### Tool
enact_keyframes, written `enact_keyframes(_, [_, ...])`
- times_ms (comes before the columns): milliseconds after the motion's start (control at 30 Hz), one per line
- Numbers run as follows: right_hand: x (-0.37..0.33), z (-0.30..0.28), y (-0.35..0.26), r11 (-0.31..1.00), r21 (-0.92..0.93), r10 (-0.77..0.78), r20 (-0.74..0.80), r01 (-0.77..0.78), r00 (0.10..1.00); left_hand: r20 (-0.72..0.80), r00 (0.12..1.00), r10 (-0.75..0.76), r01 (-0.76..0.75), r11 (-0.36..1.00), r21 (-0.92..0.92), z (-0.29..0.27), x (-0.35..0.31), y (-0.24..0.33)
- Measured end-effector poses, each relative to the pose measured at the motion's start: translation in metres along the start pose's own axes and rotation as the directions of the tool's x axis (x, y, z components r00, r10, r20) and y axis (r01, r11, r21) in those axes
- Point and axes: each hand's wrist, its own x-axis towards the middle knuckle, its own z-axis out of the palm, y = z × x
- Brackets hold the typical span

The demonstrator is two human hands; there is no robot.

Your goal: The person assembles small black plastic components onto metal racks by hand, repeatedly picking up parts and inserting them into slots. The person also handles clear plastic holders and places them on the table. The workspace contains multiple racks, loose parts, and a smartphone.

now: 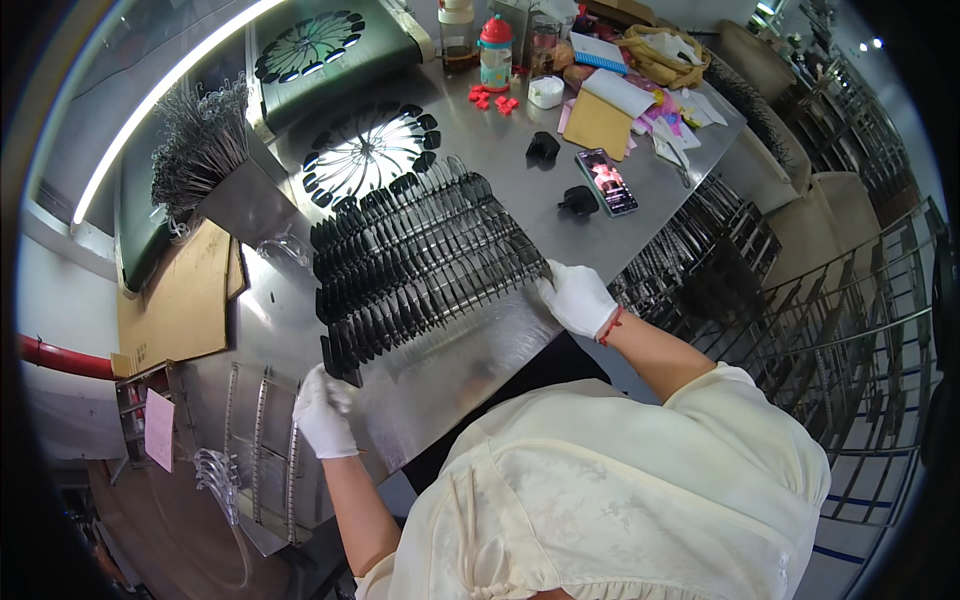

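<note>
A wire rack (420, 265) packed with rows of thin black blade-shaped pieces lies tilted over the metal table in front of me. My right hand (580, 300), in a white glove, is closed at the rack's right end, fingertips at its edge. At the near left corner of the rack is my left hand (325, 412), also gloved in white, its fingers curled in by the last black pieces. The exact grip of the left fingers is partly hidden. Just beyond the rack, similar black pieces form a ring (370, 150) on a brightly lit patch.
A metal holder (250, 190) full of wire hooks stands at left beside cardboard (180, 300). Toward the back are a red-capped bottle (495, 55), a lit phone (606, 182), black lumps (578, 200) and papers (610, 100). Wire racks (860, 340) stand at right.
</note>
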Motion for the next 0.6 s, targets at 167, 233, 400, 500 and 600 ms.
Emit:
enact_keyframes(167, [0.004, 0.002, 0.011, 0.999, -0.054, 0.009, 0.072, -0.005, 0.997, 0.046, 0.999, 0.009, -0.012, 0.997, 0.081, 0.015, -0.018, -0.012])
enact_keyframes(233, [0.004, 0.005, 0.016, 0.988, -0.146, -0.041, 0.108, 0.057, 0.993, 0.034, 0.999, 0.002, -0.005, 0.997, 0.079, 0.017, -0.018, -0.023])
enact_keyframes(400, [0.014, 0.019, 0.013, 0.976, -0.208, -0.039, 0.126, 0.064, 0.991, 0.044, 0.995, -0.091, 0.073, 0.947, 0.312, 0.014, -0.009, -0.045])
enact_keyframes(500, [0.042, 0.002, 0.022, 0.969, -0.19, -0.043, 0.506, 0.16, 0.861, 0.091, 0.981, -0.174, 0.127, 0.916, 0.38, 0.014, -0.015, -0.048])
enact_keyframes(600, [0.105, -0.035, 0.051, 0.952, 0.03, -0.236, 0.708, 0.305, 0.666, 0.209, 0.96, 0.187, -0.28, 0.615, 0.738, 0.018, -0.03, -0.048])
